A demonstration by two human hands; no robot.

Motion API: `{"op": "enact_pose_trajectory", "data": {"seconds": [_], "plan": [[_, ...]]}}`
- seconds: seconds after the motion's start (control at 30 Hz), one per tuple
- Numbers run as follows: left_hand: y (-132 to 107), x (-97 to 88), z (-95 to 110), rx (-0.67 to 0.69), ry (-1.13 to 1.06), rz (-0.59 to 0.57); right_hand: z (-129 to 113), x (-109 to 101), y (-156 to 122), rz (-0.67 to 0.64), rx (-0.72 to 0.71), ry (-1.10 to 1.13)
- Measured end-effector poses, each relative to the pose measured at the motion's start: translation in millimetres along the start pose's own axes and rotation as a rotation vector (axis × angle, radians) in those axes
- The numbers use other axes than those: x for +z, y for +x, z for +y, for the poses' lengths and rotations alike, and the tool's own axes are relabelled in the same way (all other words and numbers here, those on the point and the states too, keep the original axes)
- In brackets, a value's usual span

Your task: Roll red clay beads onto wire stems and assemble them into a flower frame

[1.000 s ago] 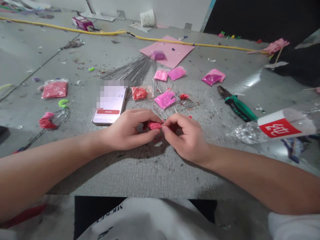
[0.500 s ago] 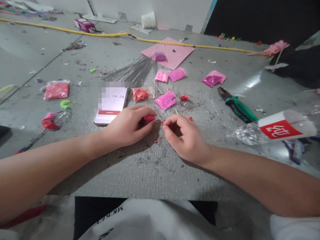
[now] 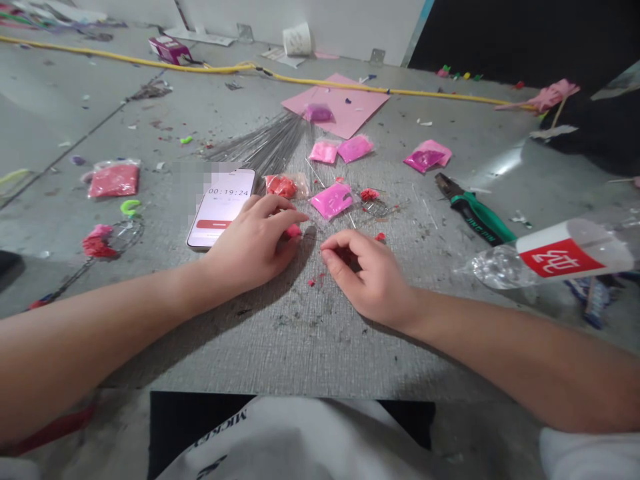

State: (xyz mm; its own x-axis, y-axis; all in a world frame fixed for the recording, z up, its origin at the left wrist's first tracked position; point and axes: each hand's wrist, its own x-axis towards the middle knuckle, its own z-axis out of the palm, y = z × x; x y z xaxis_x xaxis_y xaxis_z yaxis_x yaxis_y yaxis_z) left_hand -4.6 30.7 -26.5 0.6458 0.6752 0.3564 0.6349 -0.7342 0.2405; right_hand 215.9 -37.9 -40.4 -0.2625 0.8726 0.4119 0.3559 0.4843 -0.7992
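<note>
My left hand (image 3: 257,233) rests beside the phone (image 3: 220,213), its fingers curled loosely round a small lump of red modelling clay (image 3: 293,231). Most of that lump is hidden under the fingers. Across a narrow gap, my right hand (image 3: 367,270) is closed in a pinch, thumb against forefinger; what lies between the tips is too small to tell. Red crumbs (image 3: 312,283) are scattered on the table below the gap. Just beyond my hands lie a bag of red clay (image 3: 281,187), a bag of pink clay (image 3: 332,201) and a wire loop with red clay (image 3: 374,203).
Green-handled pliers (image 3: 480,213) and a plastic bottle (image 3: 555,253) lie on the right. A bundle of thin wires (image 3: 270,143) fans out behind the phone. At left are a clay bag (image 3: 114,180) and a clay-tipped wire piece (image 3: 99,243). A yellow cable (image 3: 320,83) crosses the back.
My left hand has drawn back a little to the left with the red clay, and its fingers have lifted. The gap to my right hand is wider. The right hand has barely moved.
</note>
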Motion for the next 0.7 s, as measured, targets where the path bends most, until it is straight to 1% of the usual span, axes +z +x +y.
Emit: {"op": "enact_pose_trajectory", "data": {"seconds": [0.07,0.1,0.17,0.23,0.33,0.43,0.53,0.7], "plan": [[-1,-3.6,5,-0.018,0.019,0.069,0,0,0,0.003,0.002,-0.001],[-1,-5.9,8,-0.023,-0.004,0.097,0,0,0,0.007,0.003,0.002],[-1,-10.4,14,-0.017,-0.138,0.101,0,0,0,0.016,0.001,0.001],[0,-13.1,20,-0.012,-0.340,0.033,0,0,0,0.029,-0.037,-0.017],[1,-12.6,27,-0.050,-0.618,-0.117,-1,-1,1,0.043,-0.155,-0.056],[5,-9.7,27,-0.093,-0.824,-0.212,-2,-1,3,0.059,-0.257,-0.081],[8,-8.9,25,-0.159,-0.920,-0.263,-1,0,3,0.083,-0.294,-0.089],[11,-12.3,22,-0.277,-0.988,-0.296,0,2,4,0.101,-0.302,-0.062]]}}
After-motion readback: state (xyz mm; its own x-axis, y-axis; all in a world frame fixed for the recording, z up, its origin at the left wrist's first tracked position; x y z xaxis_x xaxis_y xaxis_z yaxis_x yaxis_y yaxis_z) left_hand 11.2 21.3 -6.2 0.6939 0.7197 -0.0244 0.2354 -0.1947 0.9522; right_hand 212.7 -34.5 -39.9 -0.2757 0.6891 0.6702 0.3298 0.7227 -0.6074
